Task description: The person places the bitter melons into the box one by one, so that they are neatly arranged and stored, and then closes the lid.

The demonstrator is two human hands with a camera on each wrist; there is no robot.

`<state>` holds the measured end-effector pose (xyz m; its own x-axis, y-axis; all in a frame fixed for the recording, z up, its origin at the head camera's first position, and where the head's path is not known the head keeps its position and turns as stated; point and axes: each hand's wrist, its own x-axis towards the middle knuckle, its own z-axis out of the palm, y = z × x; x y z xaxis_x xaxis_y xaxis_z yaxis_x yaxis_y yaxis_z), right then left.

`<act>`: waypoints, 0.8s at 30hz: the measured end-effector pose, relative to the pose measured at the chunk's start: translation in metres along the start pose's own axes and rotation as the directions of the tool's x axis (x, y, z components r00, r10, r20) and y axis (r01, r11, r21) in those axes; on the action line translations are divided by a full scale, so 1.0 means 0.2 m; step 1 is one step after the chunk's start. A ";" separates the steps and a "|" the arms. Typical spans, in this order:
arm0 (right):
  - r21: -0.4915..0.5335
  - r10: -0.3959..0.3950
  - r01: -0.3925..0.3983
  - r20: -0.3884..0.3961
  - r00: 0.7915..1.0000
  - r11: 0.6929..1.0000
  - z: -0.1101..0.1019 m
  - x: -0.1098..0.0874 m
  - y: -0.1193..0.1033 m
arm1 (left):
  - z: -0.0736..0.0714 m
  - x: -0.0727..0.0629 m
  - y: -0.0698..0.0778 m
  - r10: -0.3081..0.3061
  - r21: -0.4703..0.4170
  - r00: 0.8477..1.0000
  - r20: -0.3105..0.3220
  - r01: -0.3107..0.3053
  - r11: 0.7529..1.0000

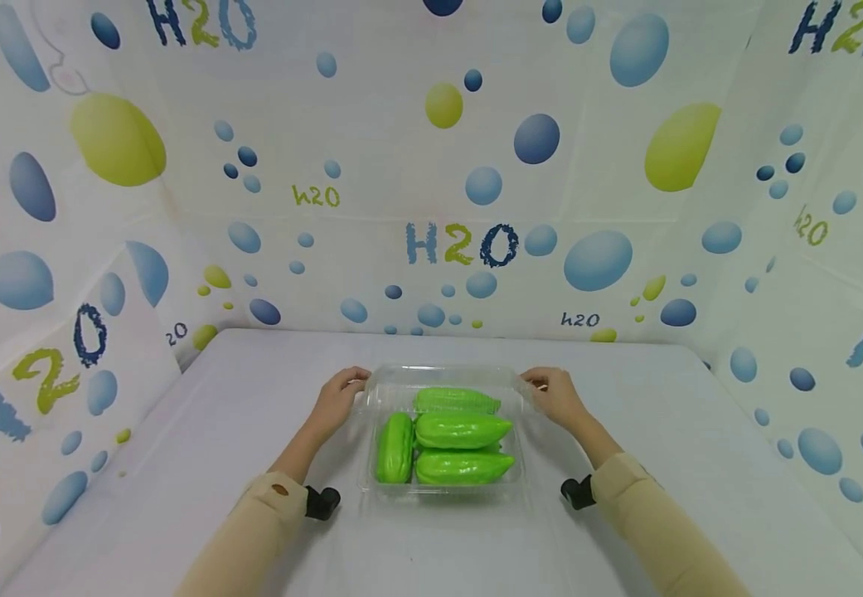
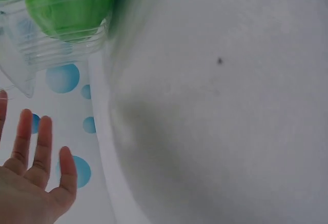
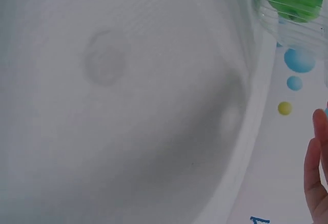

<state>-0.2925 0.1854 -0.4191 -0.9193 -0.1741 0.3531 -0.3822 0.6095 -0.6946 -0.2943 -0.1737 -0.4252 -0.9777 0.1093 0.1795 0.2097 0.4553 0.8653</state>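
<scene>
A clear plastic box (image 1: 442, 489) sits on the white table in the middle of the head view. Inside lie several glossy green vegetable-like pieces (image 1: 464, 431); one at the left stands lengthwise, the others lie crosswise with tapered right ends. My left hand (image 1: 340, 402) holds the far left corner of the box by its rim; in the left wrist view its other fingers (image 2: 42, 149) are spread off the plastic. With the fingertips at the far right corner, my right hand (image 1: 556, 396) holds the rim there. Both thumbs are mostly hidden.
The white tabletop (image 1: 244, 414) extends around the box on all sides. Behind it and at both sides hangs a white sheet (image 1: 371, 133) printed with blue and green drops and H2O letters. Black wrist camera mounts (image 1: 322, 502) stick out from the sleeves.
</scene>
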 end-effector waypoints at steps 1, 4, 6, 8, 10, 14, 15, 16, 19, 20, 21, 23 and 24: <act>-0.009 -0.016 0.016 -0.004 1.000 1.000 0.00 -0.01 0.00 | 0.00 -0.01 0.01 -0.008 0.008 1.000 0.013 0.008 1.000; -0.022 -0.036 0.036 -0.001 0.999 0.999 -0.01 -0.04 -0.01 | -0.02 -0.03 0.02 -0.015 0.024 0.998 0.065 0.013 1.000; -0.024 -0.027 0.028 0.025 0.999 0.999 -0.02 -0.07 -0.02 | -0.02 -0.05 0.03 -0.017 0.018 0.995 0.097 0.015 1.000; -0.019 -0.002 0.004 0.065 0.998 1.000 -0.03 -0.09 -0.04 | -0.03 -0.07 0.04 -0.020 0.011 0.992 0.126 0.018 1.000; 0.008 0.038 -0.039 0.120 0.992 0.999 -0.04 -0.11 -0.06 | -0.03 -0.09 0.05 -0.028 -0.007 0.988 0.153 0.029 1.000; 0.106 0.116 -0.146 0.244 0.963 0.984 -0.07 -0.17 -0.10 | -0.04 -0.14 0.08 -0.049 -0.055 0.982 0.180 0.060 0.997; 0.133 0.134 -0.175 0.274 0.952 0.976 -0.07 -0.18 -0.11 | -0.04 -0.16 0.08 -0.056 -0.067 0.982 0.183 0.070 0.995; 0.157 0.144 -0.198 0.300 0.943 0.967 -0.08 -0.20 -0.12 | -0.05 -0.17 0.09 -0.061 -0.077 0.981 0.182 0.076 0.994; 0.224 0.170 -0.260 0.355 0.919 0.939 -0.10 -0.25 -0.16 | -0.05 -0.23 0.12 -0.081 -0.095 0.980 0.180 0.099 0.991; 0.245 0.177 -0.278 0.368 0.913 0.929 -0.10 -0.27 -0.17 | -0.05 -0.25 0.13 -0.092 -0.103 0.979 0.181 0.112 0.988; 0.262 0.188 -0.299 0.375 0.908 0.918 -0.11 -0.29 -0.19 | -0.06 -0.28 0.14 -0.107 -0.111 0.978 0.179 0.128 0.985; 0.294 0.211 -0.339 0.392 0.895 0.894 -0.12 -0.33 -0.21 | -0.06 -0.32 0.16 -0.141 -0.124 0.973 0.182 0.164 0.979; 0.303 0.223 -0.358 0.402 0.888 0.883 -0.13 -0.35 -0.21 | -0.06 -0.35 0.17 -0.162 -0.133 0.969 0.184 0.188 0.973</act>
<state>-0.2090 0.1909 -0.3986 -0.9394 -0.3299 -0.0931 -0.0366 0.3666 -0.9297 -0.2189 -0.1764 -0.4020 -0.9794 0.1950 -0.0524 0.0189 0.3465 0.9379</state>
